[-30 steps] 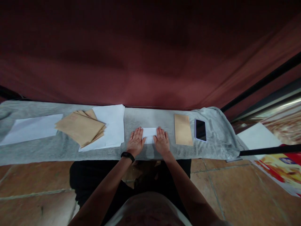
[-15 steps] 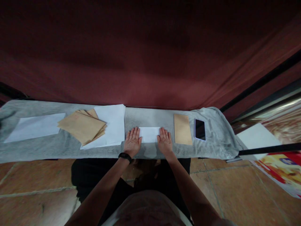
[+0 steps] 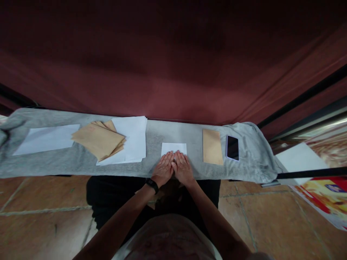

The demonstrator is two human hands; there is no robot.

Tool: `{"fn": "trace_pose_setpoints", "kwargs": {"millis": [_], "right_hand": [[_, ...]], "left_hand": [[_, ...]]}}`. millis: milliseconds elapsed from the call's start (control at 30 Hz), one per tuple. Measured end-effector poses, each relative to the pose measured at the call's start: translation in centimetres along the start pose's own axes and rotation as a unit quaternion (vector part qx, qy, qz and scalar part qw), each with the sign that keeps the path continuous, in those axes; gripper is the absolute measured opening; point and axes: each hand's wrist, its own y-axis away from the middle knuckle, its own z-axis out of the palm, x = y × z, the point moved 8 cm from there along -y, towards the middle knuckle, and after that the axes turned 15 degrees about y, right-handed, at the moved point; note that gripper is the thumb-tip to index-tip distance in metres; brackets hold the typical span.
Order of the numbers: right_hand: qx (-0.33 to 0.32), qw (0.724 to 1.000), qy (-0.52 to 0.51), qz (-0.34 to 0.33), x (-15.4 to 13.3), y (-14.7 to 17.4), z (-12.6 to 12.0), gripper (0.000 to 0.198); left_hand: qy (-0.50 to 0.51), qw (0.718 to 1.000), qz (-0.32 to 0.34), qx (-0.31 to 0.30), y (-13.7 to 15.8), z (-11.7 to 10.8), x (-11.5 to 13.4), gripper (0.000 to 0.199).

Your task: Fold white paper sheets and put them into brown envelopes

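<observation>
In the head view, a long, narrow surface is draped with grey cloth (image 3: 179, 131), backed at 12 o'clock by dark red fabric (image 3: 168, 90); tiled floor (image 3: 46, 231) is seen at 8 o'clock. At the centre, a small white paper (image 3: 174, 146) is partly covered by the left hand (image 3: 163, 169) and right hand (image 3: 183, 169), both laid flat, nothing grasped. Heaped brown envelopes (image 3: 97, 141) are seen at 10 o'clock, a phone (image 3: 232, 148) towards 3.

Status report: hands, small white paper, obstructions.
Left hand, right hand palms down, side by side. Small white paper under fingers, far strip showing. Nothing else on it.
</observation>
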Motion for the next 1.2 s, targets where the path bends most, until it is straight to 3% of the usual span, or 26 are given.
{"fn": "trace_pose_setpoints", "kwargs": {"millis": [233, 567, 767, 933, 1200], "right_hand": [[0.005, 0.999, 0.025, 0.022, 2.9, 1.4, -0.1, 0.059], [-0.001, 0.998, 0.034, 0.047, 4.8, 2.3, -0.3, 0.056], [-0.004, 0.999, 0.004, 0.053, 3.0, 0.3, -0.9, 0.056], [-0.023, 0.999, -0.036, 0.02, 0.4, -3.5, -0.2, 0.051], [-0.026, 0.999, -0.022, 0.035, 1.0, -5.1, 1.4, 0.051]], "left_hand": [[0.001, 1.0, -0.027, 0.003, 1.0, -2.0, -1.0, 0.066], [-0.005, 0.998, -0.062, 0.001, 1.8, -3.0, -2.1, 0.067], [0.001, 0.998, -0.058, 0.031, 0.2, -2.3, -1.6, 0.061], [0.019, 0.999, -0.051, 0.003, -3.3, -0.6, -1.4, 0.062], [0.021, 0.998, -0.064, -0.006, -5.0, 0.1, -2.4, 0.065]]}}
